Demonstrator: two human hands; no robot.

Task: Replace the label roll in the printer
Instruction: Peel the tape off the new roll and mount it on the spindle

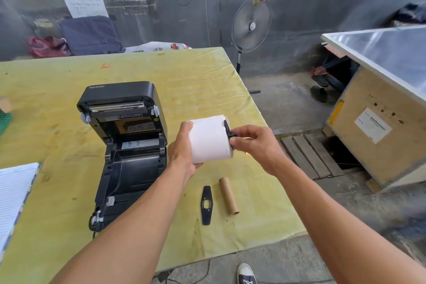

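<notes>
A black label printer (129, 152) stands on the yellow table (207, 80) with its lid swung up and its roll bay bare. To its right, above the table, my left hand (183, 145) grips a full white label roll (209, 139) from the left side. My right hand (253, 143) pinches a black spindle piece (230, 134) at the roll's right end. An empty brown cardboard core (229, 196) and a flat black plastic guide plate (206, 205) lie on the table below the roll.
A lined notepad (13, 196) lies at the table's left edge. A standing fan (251, 25) is beyond the far corner. A wooden crate with a metal top (380, 136) stands right of the table. My shoe (246, 274) shows near the table's front edge.
</notes>
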